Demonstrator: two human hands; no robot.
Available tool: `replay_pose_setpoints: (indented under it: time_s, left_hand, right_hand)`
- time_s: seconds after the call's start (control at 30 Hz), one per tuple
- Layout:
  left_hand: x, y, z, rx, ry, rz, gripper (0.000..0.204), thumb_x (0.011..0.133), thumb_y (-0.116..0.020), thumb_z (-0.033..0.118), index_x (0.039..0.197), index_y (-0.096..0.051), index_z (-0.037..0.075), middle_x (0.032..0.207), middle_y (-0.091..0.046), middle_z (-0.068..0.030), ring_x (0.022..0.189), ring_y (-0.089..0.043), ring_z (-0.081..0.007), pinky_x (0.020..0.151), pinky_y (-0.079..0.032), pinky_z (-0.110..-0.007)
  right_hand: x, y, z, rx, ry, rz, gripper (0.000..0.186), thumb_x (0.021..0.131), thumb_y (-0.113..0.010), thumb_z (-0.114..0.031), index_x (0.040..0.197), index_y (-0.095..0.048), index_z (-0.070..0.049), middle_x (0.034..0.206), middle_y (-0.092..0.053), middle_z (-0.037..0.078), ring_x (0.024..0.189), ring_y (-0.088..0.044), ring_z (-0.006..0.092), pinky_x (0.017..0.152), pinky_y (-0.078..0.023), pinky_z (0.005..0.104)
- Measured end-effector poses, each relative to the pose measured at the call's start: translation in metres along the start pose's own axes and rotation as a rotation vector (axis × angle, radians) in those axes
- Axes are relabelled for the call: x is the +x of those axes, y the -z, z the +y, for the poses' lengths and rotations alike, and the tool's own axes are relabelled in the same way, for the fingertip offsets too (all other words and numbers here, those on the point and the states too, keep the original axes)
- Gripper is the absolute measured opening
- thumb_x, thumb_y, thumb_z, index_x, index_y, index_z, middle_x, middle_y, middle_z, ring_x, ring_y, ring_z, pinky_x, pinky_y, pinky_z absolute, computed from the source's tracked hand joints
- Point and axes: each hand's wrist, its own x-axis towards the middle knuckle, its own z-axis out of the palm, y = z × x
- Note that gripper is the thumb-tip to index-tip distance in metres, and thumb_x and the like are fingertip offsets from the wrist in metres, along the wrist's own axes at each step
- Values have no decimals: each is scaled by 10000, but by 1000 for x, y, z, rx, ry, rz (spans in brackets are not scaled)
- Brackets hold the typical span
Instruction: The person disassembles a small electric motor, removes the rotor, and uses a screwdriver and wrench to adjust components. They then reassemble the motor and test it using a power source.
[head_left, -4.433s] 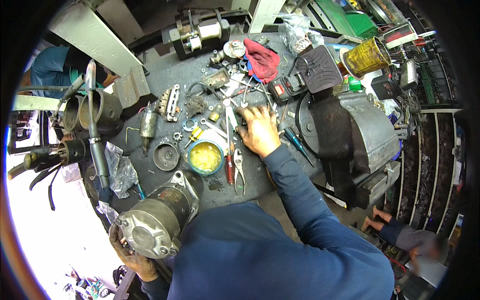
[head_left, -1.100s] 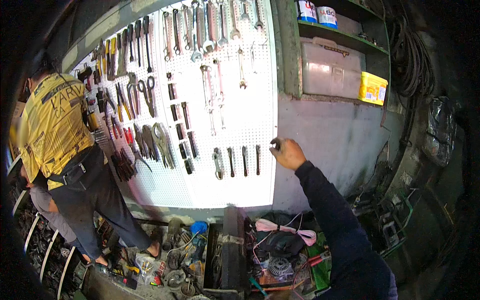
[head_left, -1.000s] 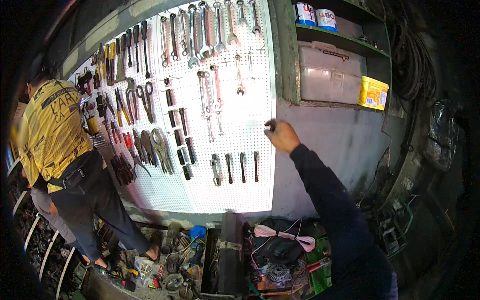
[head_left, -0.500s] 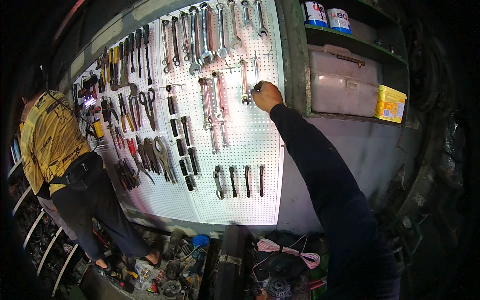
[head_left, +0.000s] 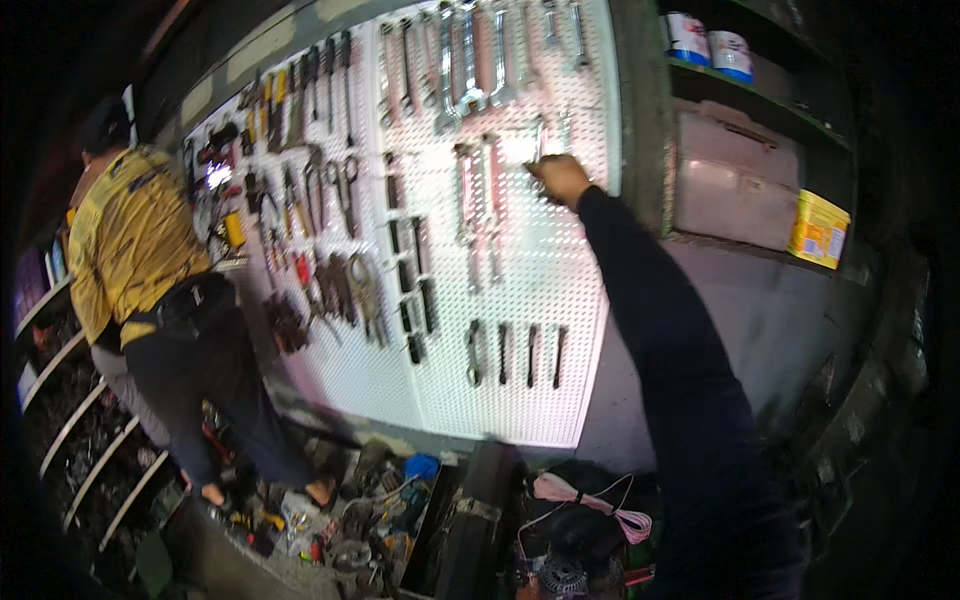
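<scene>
My right hand reaches up to the white pegboard, with a dark sleeve covering the arm. Its fingers are closed at the lower part of a combination wrench hanging there; blur hides the exact grip. A slimmer wrench hangs just right of it. To the left hang two more wrenches, one beside another, with smaller ones below them. A row of larger wrenches lines the board's top. My left hand is out of view.
A person in a yellow patterned shirt stands at the left by curved racks. Pliers and scissors hang on the left panel. A shelf on the right holds a plastic case, a yellow tub and cans. Pink cord and parts lie below.
The view has shifted, so the board sits farther right. My right hand has moved left along the board, from beside the wrench onto its lower part.
</scene>
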Motion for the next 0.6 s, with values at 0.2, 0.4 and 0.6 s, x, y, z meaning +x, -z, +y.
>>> replay_pose_setpoints:
  time_s: [0.2,0.4,0.6]
  left_hand:
    - [-185,-77,-203,481,141,-71,417,858,-692,275,1254,-707,146,1273,-710,-138,1209,-654,-305,1020,-511,-475]
    - [-273,-86,-239,530,213,-147,269,1018,-535,256,1068,-753,107,1010,-761,-136,985,-714,-355,899,-557,-485]
    - [-335,38,-121,-537,497,384,438,905,-736,229,1247,-673,-39,1158,-746,-193,1078,-713,-288,943,-543,-378]
  right_hand:
    - [-36,9,-37,475,132,25,444,1044,-554,-344,1374,-623,-55,1100,-678,64,932,-637,155,822,-523,307]
    - [-233,-65,-125,967,371,-619,397,1105,-469,-303,1238,-647,27,1070,-665,110,991,-627,187,872,-499,328]
    - [-563,-204,-234,659,-47,-1528,437,985,-630,-119,1402,-577,-2,1073,-679,133,837,-678,189,771,-563,333]
